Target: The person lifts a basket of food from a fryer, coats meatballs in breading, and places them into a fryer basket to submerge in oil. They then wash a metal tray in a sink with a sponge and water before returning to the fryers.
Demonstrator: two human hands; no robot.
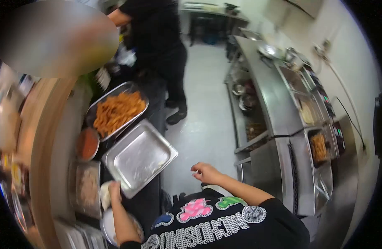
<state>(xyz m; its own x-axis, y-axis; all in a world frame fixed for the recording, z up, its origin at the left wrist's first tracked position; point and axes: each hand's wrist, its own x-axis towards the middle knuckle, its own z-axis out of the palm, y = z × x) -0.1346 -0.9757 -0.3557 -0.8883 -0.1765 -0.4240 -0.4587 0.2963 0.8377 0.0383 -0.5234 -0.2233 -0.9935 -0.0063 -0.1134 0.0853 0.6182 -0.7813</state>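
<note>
My left hand (114, 190) is closed at the near left corner of a shallow steel tray (171, 152), around a whitish, soft-looking lump (105, 196) whose kind I cannot make out. A few pale smears lie on the tray's bottom. Over the aisle, to the right of the tray, my right hand (204, 172) hangs in the air with loosely curled, parted fingers and nothing visible in them. Behind the steel tray stands a deeper metal pan (147, 102) heaped with orange-brown food pieces (118, 113).
Left of the tray are a bowl of red sauce (88, 143) and a container of pale pinkish food (89, 186). A white round container (110, 226) sits below my left forearm. Another person (157, 54) in black stands ahead. A steel counter (261, 87) runs along the right.
</note>
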